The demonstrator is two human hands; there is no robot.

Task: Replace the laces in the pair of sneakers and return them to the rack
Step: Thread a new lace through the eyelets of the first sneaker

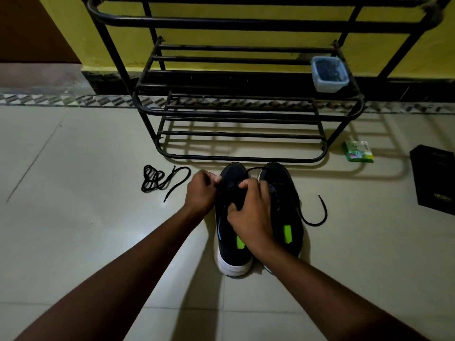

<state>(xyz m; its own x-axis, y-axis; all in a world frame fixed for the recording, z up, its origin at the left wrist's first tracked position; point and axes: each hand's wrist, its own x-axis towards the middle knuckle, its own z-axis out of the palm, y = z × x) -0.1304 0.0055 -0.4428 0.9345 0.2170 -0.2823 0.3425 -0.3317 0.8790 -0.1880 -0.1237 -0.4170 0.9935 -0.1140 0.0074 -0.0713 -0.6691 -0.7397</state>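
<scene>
Head view looks down at a pair of black sneakers standing side by side on the tiled floor (73,230), heels toward me and toes almost touching the bottom rail of the black metal shoe rack (236,112).

Both of my hands are on the left sneaker (231,252), the one with the white heel sole and a blue stripe. My left hand (200,190) is at its outer edge near the eyelets, fingers curled tight together in a pinch against the upper. Whether a lace end sits between them I cannot tell. My right hand (248,212) lies over the middle of the same shoe, fingers curled round the tongue and gripping it.

The right sneaker (285,205) stands just beside, partly behind my right hand. A black lace (317,223) trails from it in a loop onto the floor on its right.

A loose black shoelace (155,179) lies coiled on the floor to the left of the shoes, apart from them.

On the rack's middle shelf, at its right end, sits a clear plastic container (330,73) with dark contents. A small green box (359,151) lies on the floor beside the rack's right leg, and a black box (433,178) farther right.
</scene>
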